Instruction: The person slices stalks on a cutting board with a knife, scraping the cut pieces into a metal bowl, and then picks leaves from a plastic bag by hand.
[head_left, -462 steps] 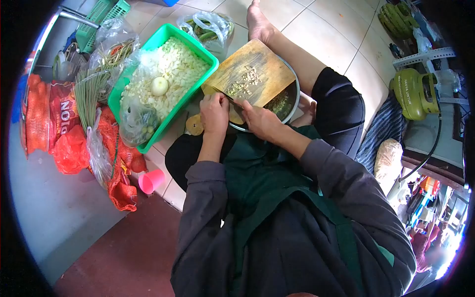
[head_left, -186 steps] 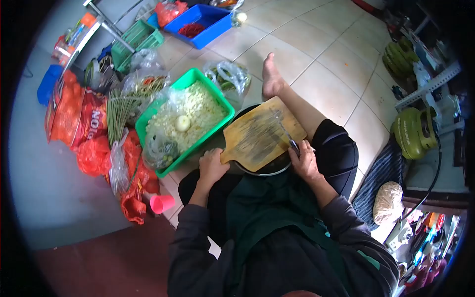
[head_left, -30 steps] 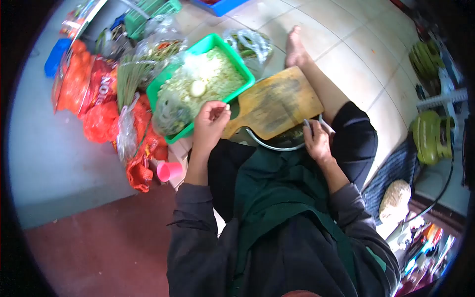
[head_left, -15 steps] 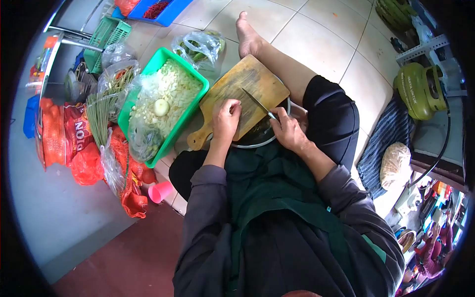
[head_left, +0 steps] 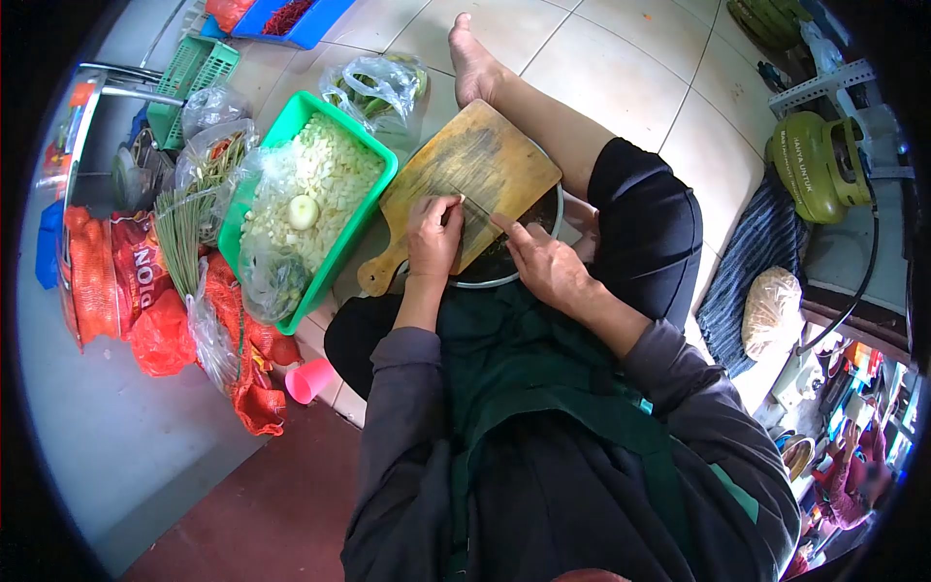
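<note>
Nearest is the dark green apron (head_left: 529,330) over the person's lap; just beyond it, at twelve o'clock, a wooden cutting board (head_left: 485,145) lies across the rim of a round pot (head_left: 560,210), its handle running out toward half past seven, dark contents showing in the gap at its near edge. Taking clock bearings from the board's middle, the left hand (head_left: 433,235) comes in at seven, thumb and fingers pinched narrow on a small pale piece (head_left: 461,199), too small to identify; the right hand (head_left: 550,262) comes in at five, curled round a knife (head_left: 477,205) whose handle is mostly hidden and whose thin blade slants over the board toward that piece.

At nine, just beside the board, a green tray (head_left: 337,254) holds chopped pale pieces (head_left: 339,170), one whole peeled onion (head_left: 303,212) and a clear bag; at half past seven lies a pink cup (head_left: 308,381); at half past ten, a plastic bag of green vegetables (head_left: 376,92). Farther out, red-orange net sacks (head_left: 92,281) lean at half past eight; a dark striped cloth (head_left: 727,291) spreads near four; a green gas cylinder (head_left: 810,170) is at three; a blue tray (head_left: 308,29) sits toward eleven; farthest, past four, is another person (head_left: 849,490).
</note>
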Available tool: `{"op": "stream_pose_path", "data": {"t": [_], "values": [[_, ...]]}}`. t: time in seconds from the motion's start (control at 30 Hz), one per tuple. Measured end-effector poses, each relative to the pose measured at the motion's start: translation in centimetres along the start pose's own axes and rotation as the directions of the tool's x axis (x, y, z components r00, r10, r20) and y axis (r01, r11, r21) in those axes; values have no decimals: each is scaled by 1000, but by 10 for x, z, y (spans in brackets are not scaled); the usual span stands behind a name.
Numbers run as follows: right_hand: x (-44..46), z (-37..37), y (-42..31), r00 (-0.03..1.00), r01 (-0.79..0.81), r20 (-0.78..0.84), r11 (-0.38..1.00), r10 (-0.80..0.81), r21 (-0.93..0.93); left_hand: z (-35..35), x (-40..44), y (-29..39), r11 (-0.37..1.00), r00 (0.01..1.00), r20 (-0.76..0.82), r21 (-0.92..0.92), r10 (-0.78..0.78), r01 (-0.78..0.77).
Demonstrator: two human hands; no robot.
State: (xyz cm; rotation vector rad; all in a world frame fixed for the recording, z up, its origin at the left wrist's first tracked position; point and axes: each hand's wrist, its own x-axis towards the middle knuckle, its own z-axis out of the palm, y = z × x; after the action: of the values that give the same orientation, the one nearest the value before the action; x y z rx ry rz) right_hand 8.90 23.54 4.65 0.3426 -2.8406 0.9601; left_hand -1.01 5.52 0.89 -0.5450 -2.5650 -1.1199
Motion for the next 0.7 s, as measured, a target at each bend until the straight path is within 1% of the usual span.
{"op": "stream_pose_path", "data": {"t": [0.07,0.17,0.27,0.37,0.57,0.67,0.7], "values": [[-3,7,1,995,-51,82,996,57,-67,1,-1,-1,1000,1000,-5,-2,-9,9],[-3,12,1,998,-18,60,993,25,-117,2,-1,-1,1000,1000,-3,13,-16,16],[-1,8,-2,973,-58,207,980,98,-189,0,0,2,1000,1000,-4,19,-14,14],[1,6,-3,954,-100,261,975,151,-198,1,0,0,1000,1000,-17,20,-7,8],[4,7,-2,927,-105,330,967,179,-231,5,-2,-4,1000,1000,-28,28,1,0],[5,14,3,952,-99,264,971,156,-218,5,-2,-7,1000,1000,-23,21,3,-2],[5,16,5,955,-80,265,975,134,-205,5,-2,-7,1000,1000,-20,19,1,0]]}}
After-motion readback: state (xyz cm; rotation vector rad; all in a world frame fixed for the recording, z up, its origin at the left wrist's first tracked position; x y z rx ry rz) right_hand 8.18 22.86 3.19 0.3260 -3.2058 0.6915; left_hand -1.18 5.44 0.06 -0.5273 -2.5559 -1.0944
